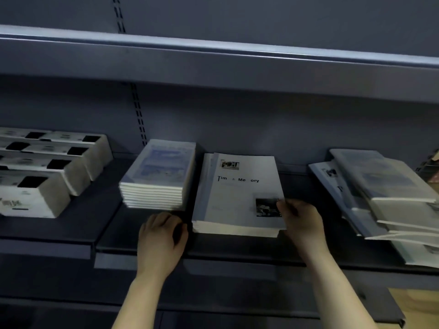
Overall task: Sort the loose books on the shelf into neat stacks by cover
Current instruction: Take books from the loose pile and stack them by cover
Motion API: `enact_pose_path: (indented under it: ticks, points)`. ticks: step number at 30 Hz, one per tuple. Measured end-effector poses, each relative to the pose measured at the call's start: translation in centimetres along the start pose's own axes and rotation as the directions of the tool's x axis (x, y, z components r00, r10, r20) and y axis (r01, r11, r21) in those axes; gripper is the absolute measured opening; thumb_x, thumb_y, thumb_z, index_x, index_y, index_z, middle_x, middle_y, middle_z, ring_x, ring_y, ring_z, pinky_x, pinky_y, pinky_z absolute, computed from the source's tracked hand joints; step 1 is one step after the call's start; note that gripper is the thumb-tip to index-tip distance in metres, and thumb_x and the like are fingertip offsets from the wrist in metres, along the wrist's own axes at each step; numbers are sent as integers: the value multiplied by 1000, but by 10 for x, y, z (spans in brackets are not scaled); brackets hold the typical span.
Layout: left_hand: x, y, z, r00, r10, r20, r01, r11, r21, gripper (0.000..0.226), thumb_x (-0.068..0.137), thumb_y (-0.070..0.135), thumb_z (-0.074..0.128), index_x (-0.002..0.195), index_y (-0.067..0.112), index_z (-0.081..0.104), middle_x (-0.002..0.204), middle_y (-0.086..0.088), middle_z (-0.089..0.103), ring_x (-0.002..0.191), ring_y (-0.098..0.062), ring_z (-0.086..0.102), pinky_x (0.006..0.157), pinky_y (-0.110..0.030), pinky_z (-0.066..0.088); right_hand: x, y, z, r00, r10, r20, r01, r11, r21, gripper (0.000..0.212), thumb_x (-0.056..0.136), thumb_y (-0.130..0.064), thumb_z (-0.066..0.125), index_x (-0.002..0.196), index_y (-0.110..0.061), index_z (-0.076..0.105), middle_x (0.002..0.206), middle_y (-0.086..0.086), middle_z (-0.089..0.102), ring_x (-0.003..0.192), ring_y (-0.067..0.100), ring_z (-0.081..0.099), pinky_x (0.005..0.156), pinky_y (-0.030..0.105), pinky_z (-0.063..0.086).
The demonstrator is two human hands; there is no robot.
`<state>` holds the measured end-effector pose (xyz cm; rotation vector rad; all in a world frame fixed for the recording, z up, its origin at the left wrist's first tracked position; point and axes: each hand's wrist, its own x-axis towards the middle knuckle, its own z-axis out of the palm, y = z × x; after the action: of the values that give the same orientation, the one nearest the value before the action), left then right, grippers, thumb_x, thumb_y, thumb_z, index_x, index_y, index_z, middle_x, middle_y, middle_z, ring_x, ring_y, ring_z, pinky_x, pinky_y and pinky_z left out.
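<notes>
Two stacks of books lie on the dark shelf point(114, 236). The left stack point(159, 176) has blue-printed covers and sits squared. The middle stack point(237, 195) has white covers titled "Time & Memory", its upper books slightly fanned. My right hand point(301, 222) grips the front right corner of the middle stack's top book, thumb on the cover. My left hand point(161, 238) rests on the shelf with curled fingers, just in front of the blue stack and left of the white stack, holding nothing. A loose, messy pile point(380, 195) mixing both covers lies at the right.
Several white boxes point(47, 172) with black openings lie in a row at the left of the shelf. An upper shelf point(213, 67) hangs overhead. The shelf's front lip point(213, 264) runs below my hands. A tan floor patch point(418, 302) shows at bottom right.
</notes>
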<state>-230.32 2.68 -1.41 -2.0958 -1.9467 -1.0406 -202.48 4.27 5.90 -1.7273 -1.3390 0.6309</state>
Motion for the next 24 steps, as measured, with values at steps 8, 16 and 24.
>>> enact_pose_path:
  ticks: [8,16,24]
  points:
    - [-2,-1,3,999,-27,28,25,997,68,34,84,40,40,85,20,67,89,2,59,82,-22,52,67,-32,34,-3,12,11,988,-149,-49,132,959,-249,27,93,-34,57,115,-20,63,100,-4,65,85,8,56,71,22,42]
    - [-4,0,4,999,-46,11,45,996,78,34,83,40,40,84,20,67,87,1,60,81,-22,52,66,-31,33,-15,19,-12,981,-66,184,80,995,-67,46,73,-38,80,114,-35,61,104,-15,63,92,-7,56,68,6,40]
    - [-3,2,3,998,-55,7,54,994,91,33,83,40,41,83,20,67,86,2,59,79,-21,52,66,-29,31,-10,16,-11,977,-128,170,150,981,-123,51,82,-33,73,131,-26,58,127,-5,62,113,10,56,92,22,41]
